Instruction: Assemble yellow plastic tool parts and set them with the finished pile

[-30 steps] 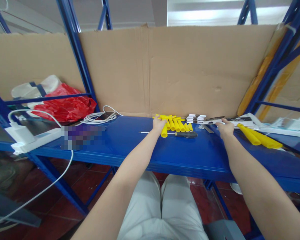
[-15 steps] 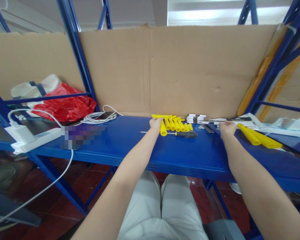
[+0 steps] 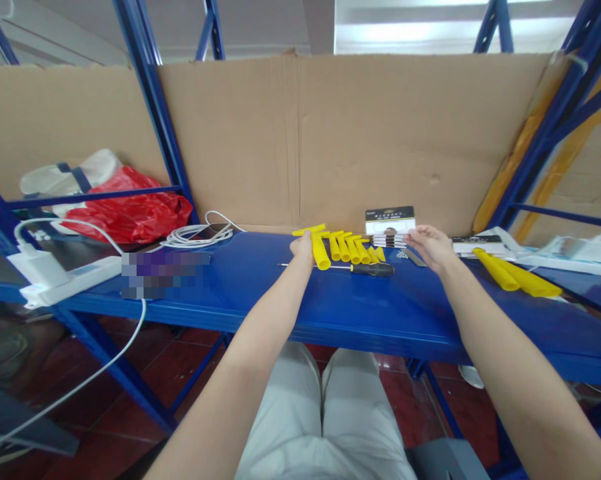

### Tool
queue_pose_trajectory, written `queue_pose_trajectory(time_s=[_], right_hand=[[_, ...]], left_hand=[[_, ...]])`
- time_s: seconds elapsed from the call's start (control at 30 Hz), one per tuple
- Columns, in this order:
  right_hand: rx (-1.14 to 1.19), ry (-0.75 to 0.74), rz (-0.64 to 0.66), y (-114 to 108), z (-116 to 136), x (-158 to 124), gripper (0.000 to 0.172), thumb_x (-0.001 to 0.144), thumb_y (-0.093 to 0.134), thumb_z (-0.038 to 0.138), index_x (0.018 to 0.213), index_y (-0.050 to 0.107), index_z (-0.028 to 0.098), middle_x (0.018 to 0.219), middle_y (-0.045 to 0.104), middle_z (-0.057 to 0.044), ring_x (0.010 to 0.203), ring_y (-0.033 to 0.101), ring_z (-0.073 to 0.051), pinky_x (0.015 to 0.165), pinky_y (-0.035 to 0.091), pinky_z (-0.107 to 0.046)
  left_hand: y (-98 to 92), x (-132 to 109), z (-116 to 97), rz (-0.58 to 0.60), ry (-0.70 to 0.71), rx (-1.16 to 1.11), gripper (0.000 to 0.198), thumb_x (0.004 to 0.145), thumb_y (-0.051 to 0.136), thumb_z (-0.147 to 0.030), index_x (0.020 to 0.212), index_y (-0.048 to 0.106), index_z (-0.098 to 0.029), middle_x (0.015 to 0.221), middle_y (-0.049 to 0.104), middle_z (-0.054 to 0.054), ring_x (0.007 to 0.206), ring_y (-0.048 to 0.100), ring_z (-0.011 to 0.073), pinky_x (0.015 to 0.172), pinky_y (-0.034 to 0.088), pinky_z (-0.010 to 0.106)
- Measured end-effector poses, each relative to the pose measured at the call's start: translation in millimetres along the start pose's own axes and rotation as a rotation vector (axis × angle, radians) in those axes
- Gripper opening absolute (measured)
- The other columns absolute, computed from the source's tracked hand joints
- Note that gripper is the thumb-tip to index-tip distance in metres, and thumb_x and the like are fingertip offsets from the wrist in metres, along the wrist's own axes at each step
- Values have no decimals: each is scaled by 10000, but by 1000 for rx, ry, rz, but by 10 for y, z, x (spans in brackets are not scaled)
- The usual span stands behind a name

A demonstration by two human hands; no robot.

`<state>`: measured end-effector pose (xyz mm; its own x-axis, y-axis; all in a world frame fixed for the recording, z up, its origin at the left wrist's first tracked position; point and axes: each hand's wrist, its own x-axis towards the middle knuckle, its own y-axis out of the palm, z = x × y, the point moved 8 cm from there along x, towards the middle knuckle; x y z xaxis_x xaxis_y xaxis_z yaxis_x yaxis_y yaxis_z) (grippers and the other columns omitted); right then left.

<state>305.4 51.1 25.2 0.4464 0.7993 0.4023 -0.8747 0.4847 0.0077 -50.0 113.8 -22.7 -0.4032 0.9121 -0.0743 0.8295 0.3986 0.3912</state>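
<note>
You stretch both arms out over the blue surface, low and in front of you. Your left hand has its grip closed on a yellow T-shaped piece, at the left end of a row of yellow pieces. Your right hand turns inward, and its grip pinches the right edge of a black and white card. The card stands up just above a stack of white packs. A screwdriver lies in front of the yellow row, and its thin rod goes behind your left wrist. A flat metal bit lies near your right fingers. Two big yellow tubes sit farther right. A tall cardboard wall blocks the back.
</note>
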Motion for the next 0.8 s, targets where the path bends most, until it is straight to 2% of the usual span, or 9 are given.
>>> queue_pose_trajectory(time_s=[0.07, 0.17, 0.3, 0.4, 0.57, 0.8], right_hand=[[6, 20, 204, 245, 61, -146, 224, 748, 737, 308, 775, 530, 226, 790, 637, -23, 896, 678, -195, 869, 567, -363], [26, 46, 415, 508, 138, -355, 298, 690, 807, 357, 758, 557, 212, 772, 639, -14, 810, 663, -169, 861, 557, -357], [74, 93, 582, 725, 153, -521, 306, 658, 838, 332, 743, 576, 197, 763, 645, -8, 753, 639, -144, 871, 544, -352], [68, 119, 632, 807, 111, -573, 256, 686, 820, 295, 741, 594, 188, 792, 664, -12, 752, 637, -133, 879, 538, -340], [106, 130, 638, 891, 71, -618, 226, 702, 815, 254, 733, 603, 184, 807, 690, -10, 776, 659, -128, 907, 534, -332], [142, 113, 593, 991, 77, -651, 269, 708, 835, 281, 710, 581, 191, 800, 713, -14, 776, 689, -130, 910, 545, -326]], left_hand=[[-25, -43, 3, -54, -62, -53, 191, 835, 636, -167, 1016, 672, -120, 961, 739, 116, 949, 732, 240, 698, 598, 276], [-29, -85, -9, -92, -111, -152, 217, 854, 601, -145, 1063, 658, -125, 954, 738, 98, 911, 740, 230, 684, 609, 284], [-43, -80, -7, -130, -123, -266, 279, 859, 554, -76, 1118, 638, -136, 956, 741, 85, 858, 746, 221, 693, 622, 305], [-33, -48, 4, -115, -124, -300, 338, 854, 536, -35, 1160, 620, -150, 1042, 737, 100, 941, 736, 239, 754, 622, 343], [-2, -21, 19, -110, -125, -349, 433, 812, 605, -6, 1217, 579, -158, 1160, 708, 130, 1065, 698, 273, 821, 607, 371], [227, -56, 108, 22, -195, -349, 321, 838, 547, -11, 1126, 568, -152, 1067, 718, 93, 942, 721, 182, 776, 593, 290]])
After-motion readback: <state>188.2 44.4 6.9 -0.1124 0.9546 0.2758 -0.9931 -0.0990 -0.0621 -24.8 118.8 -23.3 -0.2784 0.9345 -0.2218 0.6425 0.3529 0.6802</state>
